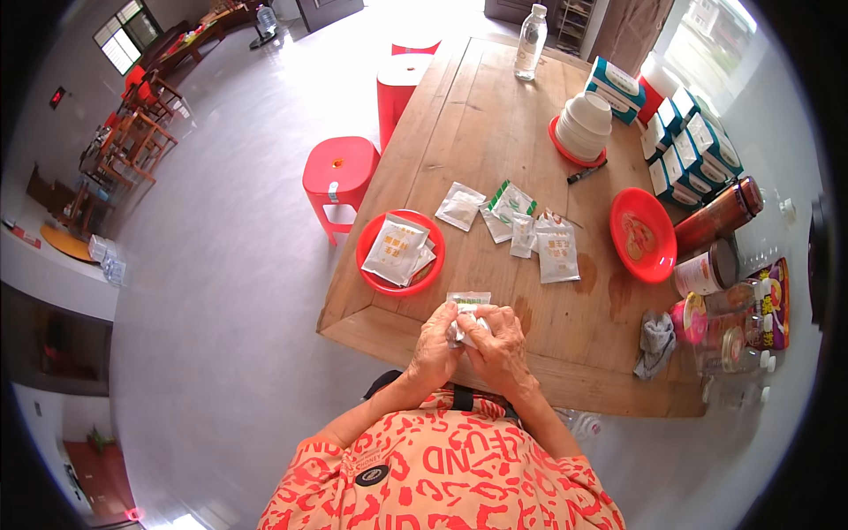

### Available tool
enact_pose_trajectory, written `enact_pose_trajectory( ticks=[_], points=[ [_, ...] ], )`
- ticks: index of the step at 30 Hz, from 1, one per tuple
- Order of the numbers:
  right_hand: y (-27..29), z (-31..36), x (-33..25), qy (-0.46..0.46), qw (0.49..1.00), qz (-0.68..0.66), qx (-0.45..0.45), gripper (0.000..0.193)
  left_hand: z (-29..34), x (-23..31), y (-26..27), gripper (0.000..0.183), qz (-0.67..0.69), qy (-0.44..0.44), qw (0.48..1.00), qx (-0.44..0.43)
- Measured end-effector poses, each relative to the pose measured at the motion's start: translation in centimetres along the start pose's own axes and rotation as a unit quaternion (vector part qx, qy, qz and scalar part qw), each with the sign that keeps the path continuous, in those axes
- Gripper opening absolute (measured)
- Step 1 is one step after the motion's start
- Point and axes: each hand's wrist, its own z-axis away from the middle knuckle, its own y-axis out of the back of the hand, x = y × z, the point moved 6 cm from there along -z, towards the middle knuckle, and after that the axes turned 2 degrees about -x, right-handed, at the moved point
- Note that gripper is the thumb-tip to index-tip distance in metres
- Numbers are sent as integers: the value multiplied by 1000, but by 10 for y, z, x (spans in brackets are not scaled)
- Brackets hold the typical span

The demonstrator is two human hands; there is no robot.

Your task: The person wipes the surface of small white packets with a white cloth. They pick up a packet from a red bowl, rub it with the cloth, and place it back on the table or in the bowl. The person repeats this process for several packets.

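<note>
Both my hands meet at the table's near edge around a small white sachet with green print [470, 299]. My left hand [435, 343] pinches its left side, and my right hand [502, 346] grips the right, thumbs close together. The lower part of the sachet is crumpled and partly hidden by my fingers. Ahead to the left, a red plastic bowl [363, 265] holds several white packets [394, 250]. Beyond my hands lie a flat white sachet [460, 206], a green-edged sachet [511, 202], a small narrow sachet [522, 237] and a larger white packet [558, 254].
On the wooden table [495, 124] at right are a tilted red bowl [642, 235], stacked white bowls [585, 124], a black pen [586, 172], tissue packs [693, 159], a brown flask [720, 215] and a grey cloth [655, 344]. A clear bottle [530, 44] stands far back. Red stools [341, 168] flank the left side.
</note>
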Motion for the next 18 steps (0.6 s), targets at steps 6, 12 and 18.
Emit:
enact_pose_trajectory(
  ticks=[6,12,18],
  points=[
    [16,0,7,-17,989,-142,27,38,-8,6,-2,24,-48,-24,998,-39],
    [18,-15,10,-6,992,-26,123,40,-8,3,-14,26,-27,20,998,-49],
    [16,-15,40,-127,978,-72,150,35,-13,-5,-10,25,-14,30,999,-39]
  ],
)
